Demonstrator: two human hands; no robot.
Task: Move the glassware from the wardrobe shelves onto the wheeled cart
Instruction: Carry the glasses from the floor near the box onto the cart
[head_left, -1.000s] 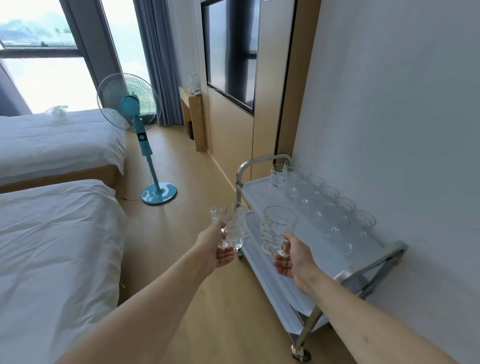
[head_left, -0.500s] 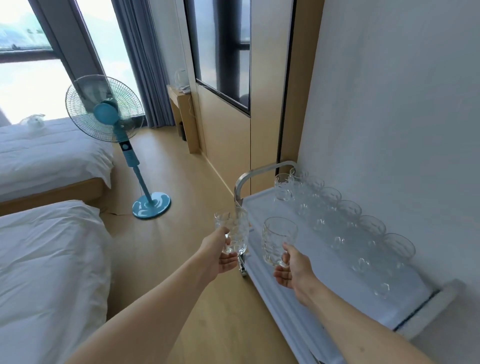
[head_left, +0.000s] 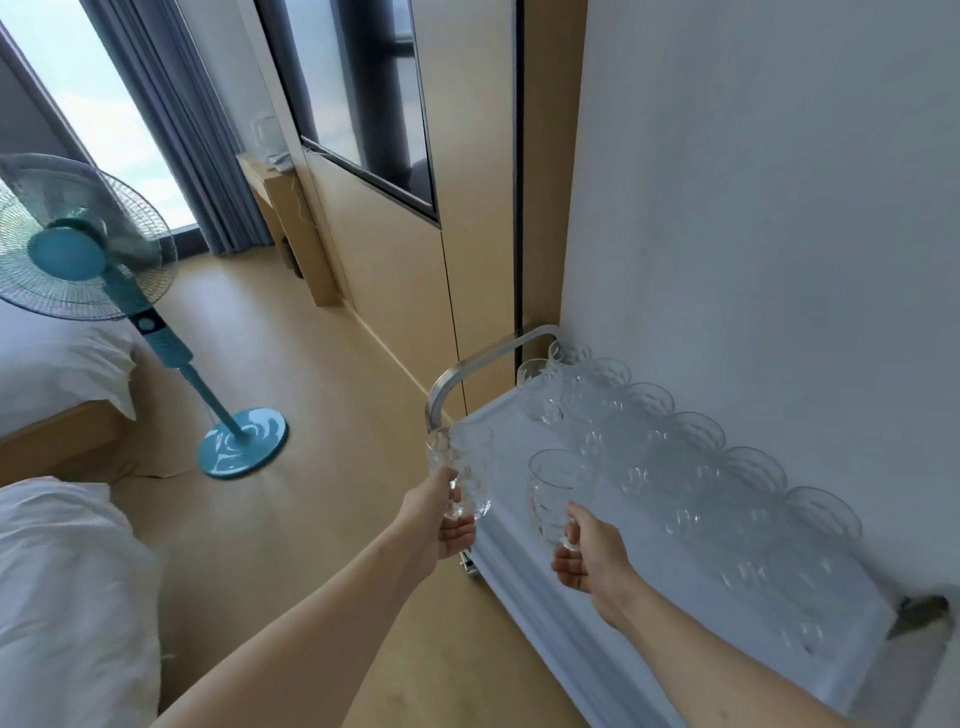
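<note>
Left of the cart (head_left: 524, 582), a blue pedestal fan (head_left: 88, 249) stands on the wooden floor (head_left: 311, 467) between two white beds, both cut off by the frame edge. Nearer the cart, the left hand (head_left: 441, 525) reaches in, its grip curled round the handle side of a clear patterned glass mug (head_left: 460, 475), held upright just off the cart's near-left edge, below the metal handle bar (head_left: 467, 374). Right of it, the right hand (head_left: 592, 561) pinches the handle of a second glass mug (head_left: 556, 493), held over the cart's white top; whether its base touches the top is unclear. Along the cart's wall side runs a row of glasses (head_left: 675, 452); being transparent, they blur into the surface, so their count is uncertain. One more glass (head_left: 535, 395) stands beside the far end. At the right, the cart's near end is cut off.
</note>
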